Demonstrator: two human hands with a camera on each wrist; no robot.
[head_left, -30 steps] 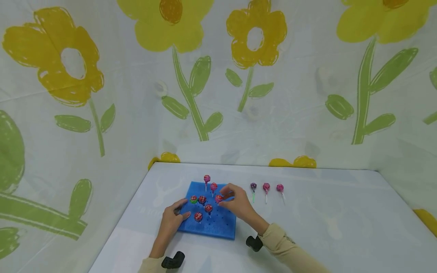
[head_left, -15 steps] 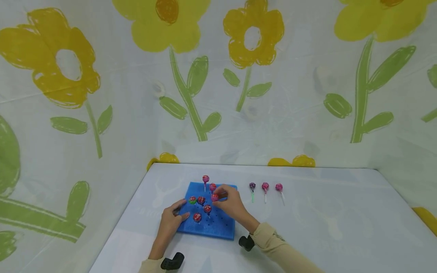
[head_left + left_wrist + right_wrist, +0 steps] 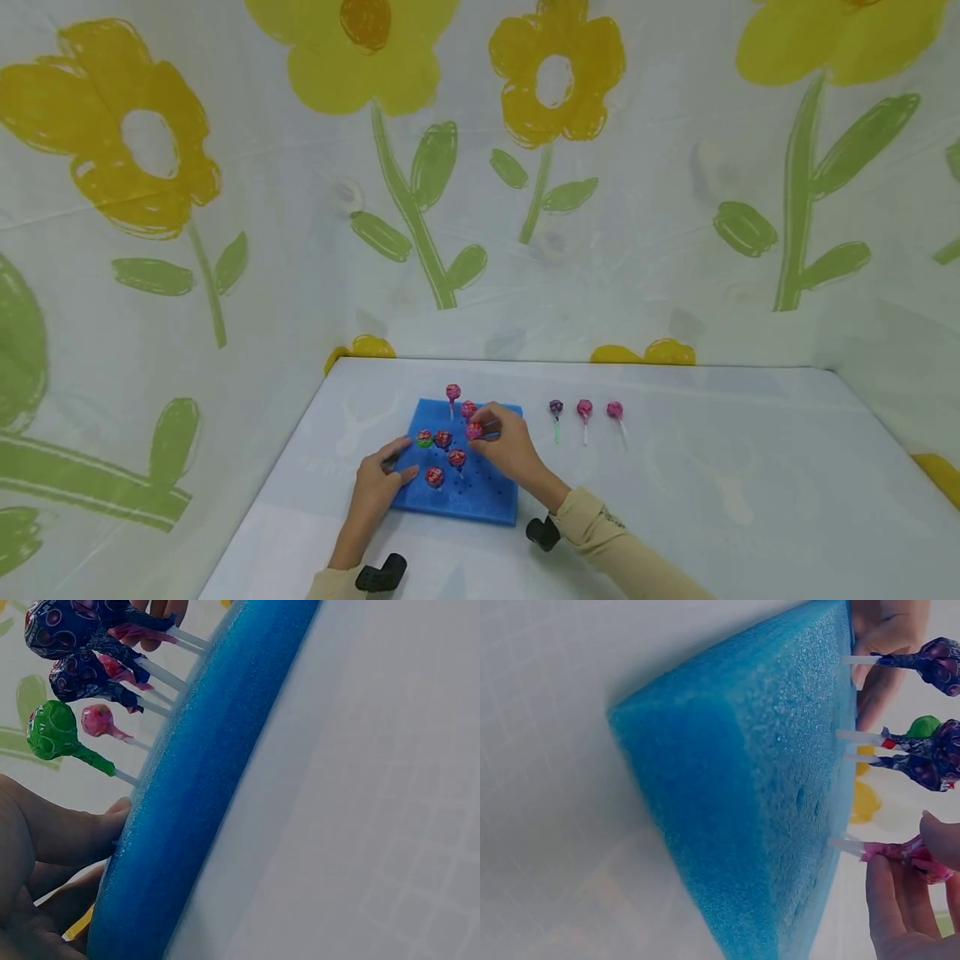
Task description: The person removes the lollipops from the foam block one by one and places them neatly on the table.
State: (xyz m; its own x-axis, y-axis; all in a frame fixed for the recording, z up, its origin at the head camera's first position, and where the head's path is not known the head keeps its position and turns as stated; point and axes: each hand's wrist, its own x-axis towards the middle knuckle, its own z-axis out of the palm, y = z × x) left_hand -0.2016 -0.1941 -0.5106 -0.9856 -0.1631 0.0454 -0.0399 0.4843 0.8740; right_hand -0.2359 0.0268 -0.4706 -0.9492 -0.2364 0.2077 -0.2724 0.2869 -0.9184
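Note:
A thick blue foam block (image 3: 480, 502) with small holes lies on the white table. My right hand (image 3: 513, 446) pinches a pink-wrapped lollipop (image 3: 913, 853) over the block's back half; its white stick meets the top face in the right wrist view. At the block's left edge rests my left hand (image 3: 377, 483), thumb and index finger spread against the foam. Several lollipops stand upright in the block: a green one (image 3: 52, 730), dark blue ones such as the front lollipop (image 3: 434, 477), and pink ones, including the back lollipop (image 3: 453, 391).
To the right of the block three lollipops lie in a row: a dark lollipop (image 3: 556, 407) with a green stick, a pink lollipop (image 3: 584, 407) and another pink lollipop (image 3: 615, 410). Behind the table hangs a flower-printed curtain (image 3: 645, 283).
My right hand has shifted slightly left over the block with the pink lollipop, mostly in the first half second. My left hand keeps its place at the block's edge.

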